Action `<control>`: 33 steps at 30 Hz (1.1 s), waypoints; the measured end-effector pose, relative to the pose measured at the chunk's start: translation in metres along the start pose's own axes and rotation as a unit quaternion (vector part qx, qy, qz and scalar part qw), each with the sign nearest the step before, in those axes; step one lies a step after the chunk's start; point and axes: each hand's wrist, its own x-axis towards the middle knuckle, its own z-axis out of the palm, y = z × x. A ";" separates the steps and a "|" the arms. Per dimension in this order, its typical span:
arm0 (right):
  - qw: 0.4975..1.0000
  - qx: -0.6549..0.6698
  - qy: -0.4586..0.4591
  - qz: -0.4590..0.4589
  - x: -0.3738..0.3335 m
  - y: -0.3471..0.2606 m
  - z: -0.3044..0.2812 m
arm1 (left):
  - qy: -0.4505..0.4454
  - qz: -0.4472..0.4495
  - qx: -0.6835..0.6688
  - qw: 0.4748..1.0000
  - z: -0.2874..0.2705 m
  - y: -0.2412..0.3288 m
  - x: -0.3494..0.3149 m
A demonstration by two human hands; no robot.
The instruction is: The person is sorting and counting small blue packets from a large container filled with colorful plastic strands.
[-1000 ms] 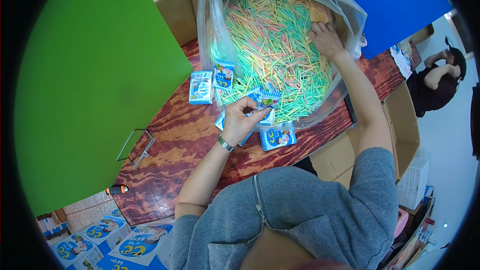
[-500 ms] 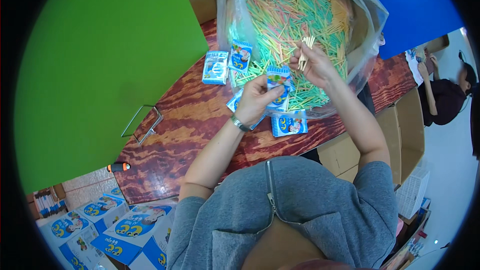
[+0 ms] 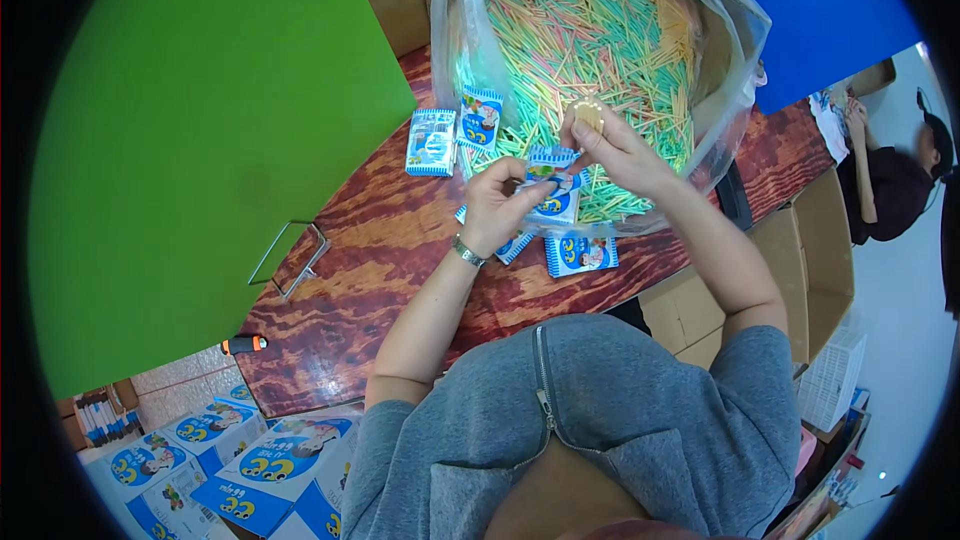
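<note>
My left hand point(image 3: 494, 206) is closed on a small blue-and-white packet point(image 3: 545, 158), pinched between thumb and fingers. Just to its right, my right hand point(image 3: 622, 152) grips a bundle of thin pale sticks point(image 3: 587, 116), whose ends face upward. Its fingertips are close to the packet's upper edge; whether they touch it I cannot tell. Both hands are over the near edge of a large clear plastic bag point(image 3: 735, 140) full of thin pastel sticks point(image 3: 575, 40) in green, pink and yellow. More packets lie by the bag: one silvery-backed packet point(image 3: 432, 143), another packet point(image 3: 480, 120) and a packet point(image 3: 583, 254) near me.
The table point(image 3: 370, 240) has a red-brown wood pattern. A green panel point(image 3: 220, 140) stands left, a blue panel point(image 3: 825, 10) right. Printed boxes point(image 3: 285, 455) are at lower left, with an orange-black tool point(image 3: 244, 344) above them. Another person point(image 3: 890, 180) sits far right, beyond a cardboard box point(image 3: 825, 250).
My right hand has moved down and left toward the packet, and its stick bundle has turned from side-on to end-on. The packet's top has tipped in my left hand.
</note>
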 end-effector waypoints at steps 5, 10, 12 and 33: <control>0.942 -0.298 -0.156 0.010 0.004 -0.061 -0.017 | 0.099 0.173 0.332 0.922 -0.008 0.019 0.000; 0.857 -0.453 -0.247 -0.017 0.012 -0.083 -0.017 | 0.101 0.229 0.369 0.895 -0.007 0.029 0.004; 0.827 -0.498 -0.259 -0.032 0.016 -0.089 -0.017 | 0.101 0.241 0.379 0.888 -0.009 0.030 0.004; 0.640 -0.661 -0.384 0.080 0.051 -0.114 0.011 | 0.045 0.377 0.461 0.802 -0.013 0.031 0.007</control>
